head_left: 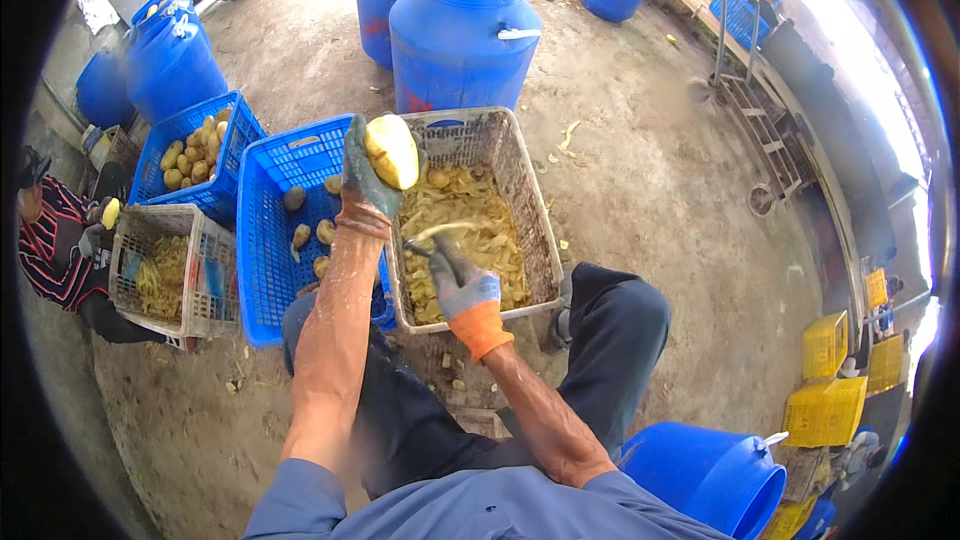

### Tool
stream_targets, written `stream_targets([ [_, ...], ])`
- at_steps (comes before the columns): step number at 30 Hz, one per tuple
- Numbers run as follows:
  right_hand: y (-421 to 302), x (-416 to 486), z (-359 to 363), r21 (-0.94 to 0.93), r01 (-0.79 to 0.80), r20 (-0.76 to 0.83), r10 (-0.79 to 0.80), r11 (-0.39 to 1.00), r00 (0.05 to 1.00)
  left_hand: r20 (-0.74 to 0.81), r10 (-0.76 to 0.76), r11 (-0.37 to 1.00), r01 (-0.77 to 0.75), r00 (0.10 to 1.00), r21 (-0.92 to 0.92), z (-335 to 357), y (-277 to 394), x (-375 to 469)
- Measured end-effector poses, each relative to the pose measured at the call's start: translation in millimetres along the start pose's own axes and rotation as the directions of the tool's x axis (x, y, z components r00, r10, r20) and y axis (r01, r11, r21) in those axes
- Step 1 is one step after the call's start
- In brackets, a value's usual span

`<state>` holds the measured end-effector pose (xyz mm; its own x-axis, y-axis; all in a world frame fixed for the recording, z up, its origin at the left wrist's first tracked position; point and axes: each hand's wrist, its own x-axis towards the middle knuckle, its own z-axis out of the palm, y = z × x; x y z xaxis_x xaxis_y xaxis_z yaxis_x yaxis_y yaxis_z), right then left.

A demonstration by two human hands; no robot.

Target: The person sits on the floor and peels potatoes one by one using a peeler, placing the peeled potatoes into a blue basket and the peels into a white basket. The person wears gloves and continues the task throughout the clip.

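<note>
My left hand [369, 172], in a dark grey glove, grips a large potato [392, 151] whose pale yellow flesh is mostly bare. In my right hand [461, 283], gloved in grey with an orange cuff, is a small peeler [417, 246], partly hidden by the fingers. A long strip of peel [448, 227] trails beside the peeler. Both hands are over or close to a dirty white plastic crate [536, 240] holding a heap of potato peelings [484, 210]. Against its left side stands a blue crate [262, 240] with several unpeeled potatoes [295, 198] inside.
Large blue barrels [465, 45] stand just beyond the crates. At left, a person [60, 247] holds a peeled potato beside another peelings crate [191, 270]. Behind it is a blue crate of potatoes [196, 154]. A blue barrel [697, 476] lies tipped at my lower right.
</note>
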<state>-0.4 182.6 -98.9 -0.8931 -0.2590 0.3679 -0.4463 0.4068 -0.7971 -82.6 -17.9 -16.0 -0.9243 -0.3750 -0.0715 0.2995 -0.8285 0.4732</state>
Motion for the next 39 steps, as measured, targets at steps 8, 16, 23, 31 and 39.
stream_targets([
  [8, -93, 115, -25, 0.223, -0.192, 0.180, 0.153, 0.956, 0.972, 0.245, 0.093, 0.989, -0.117, 0.965, 0.089, -50, -14, 1],
  [16, -69, 51, -34, 0.286, -0.144, 0.083, 0.125, 0.947, 0.989, -0.023, 0.133, 0.936, -0.118, 0.991, 0.330, -21, 9, -25],
  [23, -91, 101, -25, 0.190, -0.160, 0.067, 0.150, 0.969, 0.986, 0.136, -0.117, 0.976, 0.140, 0.984, -0.168, -15, -11, -23],
  [31, -63, 19, -29, 0.396, -0.104, 0.046, 0.093, 0.913, 0.995, -0.144, -0.050, 0.990, 0.029, 0.988, -0.139, -23, 9, -23],
  [39, -81, 74, -13, 0.079, 0.065, 0.021, -0.067, 0.995, 0.998, 0.110, -0.203, 0.977, 0.209, 0.973, -0.045, -25, 16, -21],
])
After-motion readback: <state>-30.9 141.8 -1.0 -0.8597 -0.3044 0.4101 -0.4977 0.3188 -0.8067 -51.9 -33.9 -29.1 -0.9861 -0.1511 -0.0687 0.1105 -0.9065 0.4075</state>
